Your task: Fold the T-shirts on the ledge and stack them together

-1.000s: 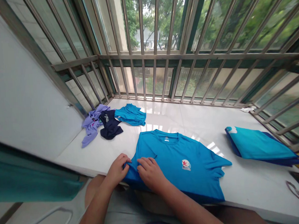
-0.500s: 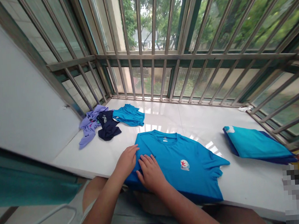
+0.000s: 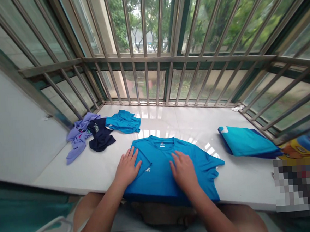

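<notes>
A blue T-shirt (image 3: pixel 161 172) lies spread on the white ledge, collar toward the window, its lower part hanging over the front edge. Its left sleeve is folded inward over the chest, beside a small white logo. My left hand (image 3: pixel 127 167) rests flat on the folded left side, fingers spread. Over the chest on the right is my right hand (image 3: pixel 184 168), fingers apart and holding nothing; it covers the round print there. Whether the right palm presses on the cloth I cannot tell. The right sleeve sticks out, creased, toward the right.
Crumpled purple (image 3: pixel 78 135), navy (image 3: pixel 100 135) and blue garments (image 3: pixel 125 121) lie at the back left. Folded turquoise and navy cloth (image 3: pixel 249 141) sits on the right, near a yellow and blue item (image 3: pixel 305 146). Metal bars (image 3: pixel 147 77) line the window behind the ledge (image 3: pixel 244 184).
My right hand has moved right, from the shirt's left side to its chest. The left hand stays at the left side, now flatter. The camera view has turned slightly right.
</notes>
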Demonstrator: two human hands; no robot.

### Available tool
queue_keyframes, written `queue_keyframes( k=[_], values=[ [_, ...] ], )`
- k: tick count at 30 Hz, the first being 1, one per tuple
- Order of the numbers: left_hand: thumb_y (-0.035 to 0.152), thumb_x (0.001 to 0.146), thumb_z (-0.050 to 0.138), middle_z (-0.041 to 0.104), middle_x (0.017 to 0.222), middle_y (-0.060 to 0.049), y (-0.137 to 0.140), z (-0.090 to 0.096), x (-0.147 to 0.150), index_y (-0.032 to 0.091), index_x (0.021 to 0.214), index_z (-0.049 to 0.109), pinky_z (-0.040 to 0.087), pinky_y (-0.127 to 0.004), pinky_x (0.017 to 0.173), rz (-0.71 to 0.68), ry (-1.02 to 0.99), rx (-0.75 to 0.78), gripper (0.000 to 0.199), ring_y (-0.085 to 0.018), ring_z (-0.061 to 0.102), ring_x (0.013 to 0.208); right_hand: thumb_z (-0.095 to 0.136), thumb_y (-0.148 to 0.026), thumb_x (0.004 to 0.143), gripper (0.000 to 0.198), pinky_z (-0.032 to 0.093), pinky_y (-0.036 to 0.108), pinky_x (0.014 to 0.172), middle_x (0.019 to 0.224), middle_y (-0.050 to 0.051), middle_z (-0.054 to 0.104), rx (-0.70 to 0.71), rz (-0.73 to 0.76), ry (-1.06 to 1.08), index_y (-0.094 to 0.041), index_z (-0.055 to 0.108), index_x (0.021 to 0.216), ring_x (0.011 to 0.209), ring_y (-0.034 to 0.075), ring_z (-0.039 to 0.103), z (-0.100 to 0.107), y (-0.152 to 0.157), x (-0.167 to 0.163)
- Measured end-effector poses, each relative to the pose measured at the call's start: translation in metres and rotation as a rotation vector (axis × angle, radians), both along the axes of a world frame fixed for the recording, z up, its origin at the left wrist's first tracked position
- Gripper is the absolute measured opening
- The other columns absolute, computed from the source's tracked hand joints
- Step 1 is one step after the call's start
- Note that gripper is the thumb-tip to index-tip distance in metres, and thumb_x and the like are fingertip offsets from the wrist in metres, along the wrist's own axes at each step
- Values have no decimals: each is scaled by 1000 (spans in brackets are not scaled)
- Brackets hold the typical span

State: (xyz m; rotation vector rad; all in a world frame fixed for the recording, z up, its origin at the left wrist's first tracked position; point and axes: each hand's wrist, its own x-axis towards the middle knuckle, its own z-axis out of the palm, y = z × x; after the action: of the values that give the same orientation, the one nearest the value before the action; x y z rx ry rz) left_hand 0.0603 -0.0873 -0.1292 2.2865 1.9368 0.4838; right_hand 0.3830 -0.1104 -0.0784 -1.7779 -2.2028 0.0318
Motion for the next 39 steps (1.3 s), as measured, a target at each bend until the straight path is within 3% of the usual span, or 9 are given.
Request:
queue_keyframes(
  k=[4, 7, 10, 15, 20, 24, 27, 34, 39],
  values=[
    [53, 108, 47, 33, 179, -14, 1, 1, 1, 23, 169, 44, 27, -64, 132, 2, 13, -20, 68, -39, 35, 164, 44, -45, 111, 59, 50, 51, 108, 146, 28, 63, -11, -571, -99, -6, 55, 154, 131, 40, 63, 16, 8, 110],
    [53, 109, 46, 34, 179, -14, 2, 0, 1, 22, 169, 45, 26, -65, 132, 1, 11, -21, 68, -39, 35, 164, 54, -54, 108, 63, 54, 47, 93, 133, 29, 68, -199, -710, -130, -4, 60, 146, 120, 42, 68, 15, 11, 157],
    [54, 108, 47, 35, 178, -14, 2, -1, 0, 23, 168, 46, 27, -65, 132, 9, 0, -16, 68, -39, 35, 164, 56, -45, 108, 43, 52, 40, 90, 118, 22, 74, -334, -604, -76, -10, 70, 129, 110, 35, 72, 11, 17, 167],
    [47, 106, 48, 41, 175, -16, 1, 8, 2, 18, 163, 52, 30, -69, 129, 30, 7, 4, 64, -42, 40, 161, 50, -39, 112, 34, 47, 35, 90, 118, 20, 75, -278, -574, -53, -12, 69, 122, 115, 32, 71, 15, 22, 154],
    [32, 102, 47, 70, 147, -18, -3, 36, 58, 18, 138, 69, 46, -60, 121, 23, -313, 119, 44, -37, 64, 137, 47, -43, 115, 32, 37, 31, 68, 96, 10, 77, -222, -629, 16, -17, 60, 129, 87, 26, 74, 34, 15, 134],
    [52, 104, 49, 80, 108, -11, 10, 53, 148, 23, 129, 67, 64, -37, 76, -104, -922, -414, 42, -25, 77, 90, 48, -37, 115, 23, 38, 33, 72, 103, 10, 77, -151, -413, -110, -20, 63, 119, 89, 25, 73, 46, 8, 90],
    [67, 105, 42, 79, 98, -11, 33, 55, 205, 18, 120, 67, 60, -33, 68, -123, -1043, -735, 57, -22, 75, 79, 53, -30, 112, 19, 43, 35, 81, 110, 10, 76, -160, -176, -191, -21, 65, 124, 99, 26, 72, 42, -5, 47],
    [44, 88, 75, 69, 80, 0, 50, 33, 229, 18, 115, 67, 51, -30, 71, -133, -894, -523, 38, -19, 66, 74, 75, -27, 97, 71, 48, 43, 93, 140, 13, 69, -107, -40, -196, -26, 46, 162, 118, 32, 65, 7, -55, 48],
    [28, 85, 76, 75, 97, -2, 27, 29, 222, 23, 114, 73, 50, -32, 85, -282, -791, -378, 30, -22, 68, 91, 74, -35, 100, 53, 48, 42, 91, 132, 14, 70, -82, -142, -214, -23, 59, 149, 116, 32, 64, -6, -81, 102]
  ],
)
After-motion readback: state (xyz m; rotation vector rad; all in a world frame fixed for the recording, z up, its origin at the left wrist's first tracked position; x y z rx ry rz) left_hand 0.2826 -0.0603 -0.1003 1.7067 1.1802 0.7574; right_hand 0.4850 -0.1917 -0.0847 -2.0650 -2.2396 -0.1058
